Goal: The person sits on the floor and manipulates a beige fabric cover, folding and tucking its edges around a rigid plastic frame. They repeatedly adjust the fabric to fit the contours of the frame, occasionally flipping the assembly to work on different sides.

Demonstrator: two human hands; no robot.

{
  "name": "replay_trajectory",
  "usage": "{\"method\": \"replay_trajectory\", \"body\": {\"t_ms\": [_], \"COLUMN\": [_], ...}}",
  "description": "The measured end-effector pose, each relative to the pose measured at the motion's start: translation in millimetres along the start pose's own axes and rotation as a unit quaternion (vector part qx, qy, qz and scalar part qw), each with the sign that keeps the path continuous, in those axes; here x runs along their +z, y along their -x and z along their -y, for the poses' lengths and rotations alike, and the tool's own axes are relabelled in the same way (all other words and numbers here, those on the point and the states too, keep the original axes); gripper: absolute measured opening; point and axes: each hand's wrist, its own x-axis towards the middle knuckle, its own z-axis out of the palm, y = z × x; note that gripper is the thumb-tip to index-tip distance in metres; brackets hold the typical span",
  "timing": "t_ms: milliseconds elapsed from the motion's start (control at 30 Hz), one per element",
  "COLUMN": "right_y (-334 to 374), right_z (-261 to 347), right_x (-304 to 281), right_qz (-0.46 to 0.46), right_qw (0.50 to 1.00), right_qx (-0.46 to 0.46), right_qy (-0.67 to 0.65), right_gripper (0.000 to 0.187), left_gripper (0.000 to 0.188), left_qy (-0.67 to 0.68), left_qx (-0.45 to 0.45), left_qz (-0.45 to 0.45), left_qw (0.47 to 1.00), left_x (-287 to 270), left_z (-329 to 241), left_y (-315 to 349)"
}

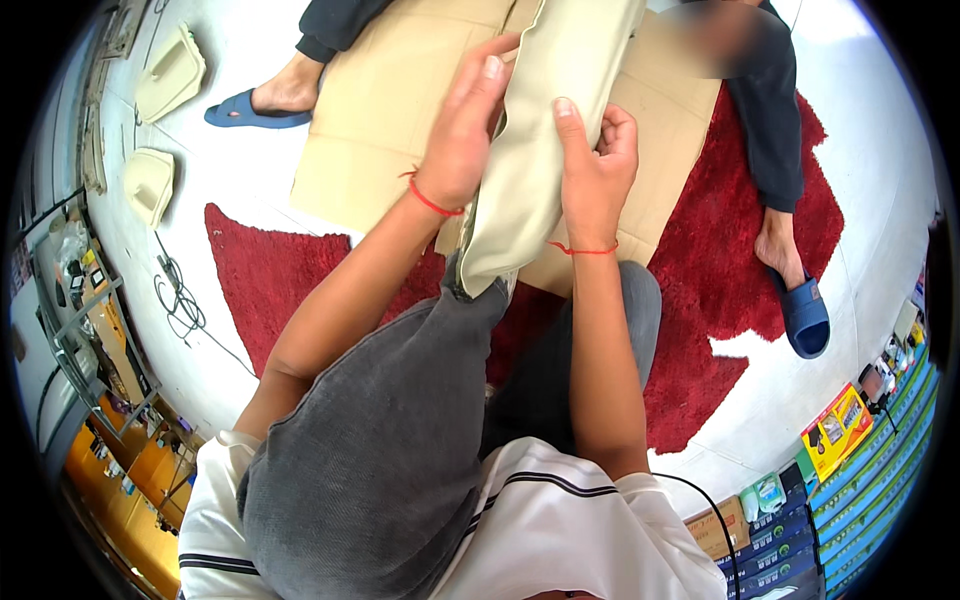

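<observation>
A long beige panel (535,150) with a smooth, leather-like cover and a wavy left edge stretches away from me. Its near end rests by my bent left knee, and its far end runs out at the top of the view. My left hand (465,125) grips the panel's left edge, thumb lying along the side and some fingers hidden behind. On the right edge, my right hand (600,170) has its thumb pressed on the cover while its fingers curl round the side. Both wrists wear red strings.
Beneath the panel lies flat cardboard (380,120), over a dark red rug (690,330). Another person's blue slippers (258,110) flank the cardboard. Two beige molded parts (150,188) and a coiled black cable (183,300) are on the left floor. Shelving (90,310) stands far left; boxes (780,550) lower right.
</observation>
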Motion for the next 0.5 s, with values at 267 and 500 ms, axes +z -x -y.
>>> {"method": "replay_trajectory", "body": {"t_ms": [267, 500], "right_y": [-28, -25], "right_z": [28, -5], "right_x": [12, 1], "right_qz": [0.055, 0.055], "right_qw": [0.993, 0.956], "right_qx": [-0.026, -0.197], "right_qy": [0.103, 0.21], "right_gripper": [0.068, 0.089], "left_gripper": [0.06, 0.057], "left_qy": [-0.15, -0.153], "left_qx": [0.004, 0.007], "left_qz": [0.05, 0.046], "left_qw": [0.987, 0.987], "left_x": [7, 6], "left_z": [-9, -6], "left_y": [5, 7]}}
